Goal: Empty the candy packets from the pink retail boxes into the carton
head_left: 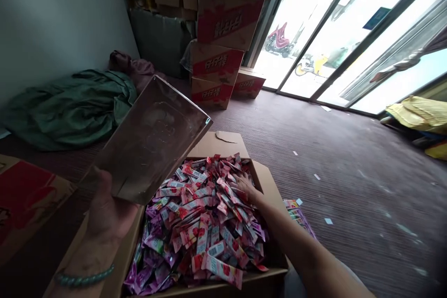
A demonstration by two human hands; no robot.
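My left hand (108, 212) is closed around the lower end of a see-through plastic box (153, 135), which it holds tilted above the left edge of a cardboard carton (272, 186). No contents show inside the plastic box. A heap of small pink and red stick packets (199, 200) fills the carton, with purple packets (153, 260) along its left side. Among the pink packets at the right of the heap lies my right hand (244, 188). Its fingers look stretched out over the packets, their tips partly hidden.
Stacked red-and-brown cartons (218, 63) stand by the glass doors (314, 42). Green cloth (70, 107) lies by the wall. Another carton (28, 200) sits at left. Colourful packets (298, 216) lie beside the open carton, and paper scraps (328, 221) dot the floor.
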